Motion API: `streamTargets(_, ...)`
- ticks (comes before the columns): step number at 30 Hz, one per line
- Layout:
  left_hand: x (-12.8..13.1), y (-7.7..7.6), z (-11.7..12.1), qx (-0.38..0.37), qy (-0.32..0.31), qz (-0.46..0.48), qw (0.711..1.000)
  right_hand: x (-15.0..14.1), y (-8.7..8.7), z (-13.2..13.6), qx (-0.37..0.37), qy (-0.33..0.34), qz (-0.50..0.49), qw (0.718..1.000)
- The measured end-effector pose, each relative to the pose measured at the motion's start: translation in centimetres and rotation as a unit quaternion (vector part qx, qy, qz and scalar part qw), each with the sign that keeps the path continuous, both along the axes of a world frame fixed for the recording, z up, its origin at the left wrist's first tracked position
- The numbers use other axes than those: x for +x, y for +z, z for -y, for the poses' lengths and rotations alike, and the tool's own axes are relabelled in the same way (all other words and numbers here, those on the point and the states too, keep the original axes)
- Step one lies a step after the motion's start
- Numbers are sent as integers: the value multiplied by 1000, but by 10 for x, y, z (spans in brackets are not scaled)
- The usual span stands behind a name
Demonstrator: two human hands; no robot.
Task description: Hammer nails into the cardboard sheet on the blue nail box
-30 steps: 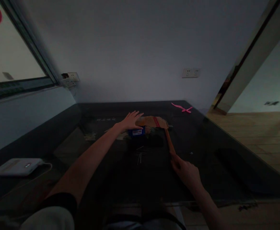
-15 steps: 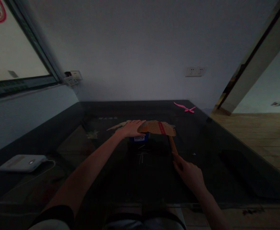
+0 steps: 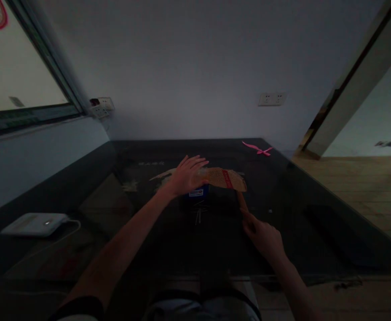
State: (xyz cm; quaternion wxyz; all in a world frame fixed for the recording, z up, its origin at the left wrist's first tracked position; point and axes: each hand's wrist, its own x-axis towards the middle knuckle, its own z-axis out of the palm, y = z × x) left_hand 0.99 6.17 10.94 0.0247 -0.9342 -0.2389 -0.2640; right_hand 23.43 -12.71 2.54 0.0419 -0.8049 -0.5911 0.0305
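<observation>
A brown patterned sheet with a red band (image 3: 227, 178) lies bowed over a small blue box (image 3: 198, 192) with a white label. My left hand (image 3: 189, 176) is over the sheet's left part, open, its fingers spread and raised. Whether its palm touches the sheet cannot be made out. My right hand (image 3: 260, 232) is closed round an orange-brown wooden handle (image 3: 241, 200). The handle's far end runs beneath the sheet's right end, so what it belongs to is hidden. Several thin pale sticks (image 3: 199, 214) lie on the dark table in front of the box.
The glossy black table (image 3: 168, 254) meets the wall at the back. A white power bank (image 3: 36, 224) with a cable lies at left. A pink ribbon (image 3: 262, 150) is at the back right, a dark flat object (image 3: 336, 236) at right.
My left hand has lifted and its fingers have spread upward, off the sheet. My right hand stays on the handle, nearly unmoved.
</observation>
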Motion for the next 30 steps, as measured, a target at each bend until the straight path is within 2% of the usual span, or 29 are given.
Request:
streamTargets(2, -5, -7, 26, -23, -31, 43, 998, 0, 1, 0, -2, -1, -3, 1000)
streamTargets(5, -11, -37, 56, -109, -95, -21, 989, 0, 2, 0, -6, -1, -8, 1000)
streamTargets(9, -15, -83, 66, -144, -40, -108, 983, 2, 2, -1, -18, -1, -18, 1000)
streamTargets(12, -17, -97, 60, -165, -21, -145, 975, 2, 2, -1, -18, -2, -19, 1000)
streamTargets(19, -23, -90, 54, -194, -99, -184, 958, 1, 1, 2, -1, -21, -12, 1000)
streamTargets(25, -26, -85, 59, -193, -149, -208, 947, -1, 3, 3, 3, -35, -8, 999)
streamTargets(28, -26, -81, 62, -192, -159, -204, 947, -1, 2, 2, -6, -35, -4, 999)
streamTargets(30, -27, -78, 61, -191, -143, -187, 953, -1, 1, 1, -11, -35, 0, 999)
